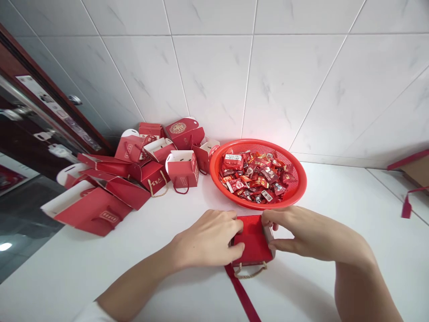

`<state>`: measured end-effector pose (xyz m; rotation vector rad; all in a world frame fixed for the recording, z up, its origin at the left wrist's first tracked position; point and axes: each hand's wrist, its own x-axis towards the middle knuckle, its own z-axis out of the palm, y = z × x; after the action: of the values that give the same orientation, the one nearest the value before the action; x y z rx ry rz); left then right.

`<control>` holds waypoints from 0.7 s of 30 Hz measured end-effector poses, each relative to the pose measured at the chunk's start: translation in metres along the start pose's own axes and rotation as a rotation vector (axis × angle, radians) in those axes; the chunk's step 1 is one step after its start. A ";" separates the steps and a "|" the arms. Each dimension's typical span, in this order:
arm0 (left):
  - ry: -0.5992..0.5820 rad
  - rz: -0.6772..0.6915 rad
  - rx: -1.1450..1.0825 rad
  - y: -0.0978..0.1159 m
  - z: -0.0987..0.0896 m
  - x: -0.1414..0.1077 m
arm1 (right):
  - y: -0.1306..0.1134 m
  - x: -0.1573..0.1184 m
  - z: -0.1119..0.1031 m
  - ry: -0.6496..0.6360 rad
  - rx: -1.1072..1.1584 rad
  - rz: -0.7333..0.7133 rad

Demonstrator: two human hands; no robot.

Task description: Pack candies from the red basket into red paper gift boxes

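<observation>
A small red gift box (252, 245) lies on the white table in front of me, its red inner face showing. It has a twisted tan cord handle (250, 276) at its near edge. My left hand (208, 239) grips the box's left side, thumb and fingers curled over the edge. On the opposite side my right hand (301, 232) pinches the right side panel between thumb and fingers. A dark red ribbon (241, 293) runs from under the box toward the table's near edge.
Just beyond the box stands a red plastic basket (302, 181) holding many wrapped candies (256, 176). Several red gift boxes (182, 169) are piled at the left. A red-edged cardboard box (415, 172) sits far right. Behind are a tiled wall (214, 80) and a door (50, 89) at left.
</observation>
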<state>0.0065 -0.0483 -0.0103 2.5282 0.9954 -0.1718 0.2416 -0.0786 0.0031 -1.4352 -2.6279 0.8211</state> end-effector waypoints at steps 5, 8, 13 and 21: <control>0.060 -0.081 -0.065 0.002 0.007 0.006 | -0.004 0.003 0.000 -0.031 -0.005 0.060; 0.073 -0.101 -0.121 0.005 0.008 0.007 | -0.006 0.005 0.001 -0.014 0.031 0.039; 0.069 -0.085 -0.297 0.004 0.009 0.006 | -0.005 0.009 0.003 -0.010 0.054 0.007; 0.001 0.028 -0.449 -0.009 0.003 0.003 | -0.001 0.018 0.003 -0.130 0.043 0.006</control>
<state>0.0029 -0.0420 -0.0169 2.1297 0.8826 0.0573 0.2295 -0.0664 -0.0027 -1.4259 -2.6809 0.9984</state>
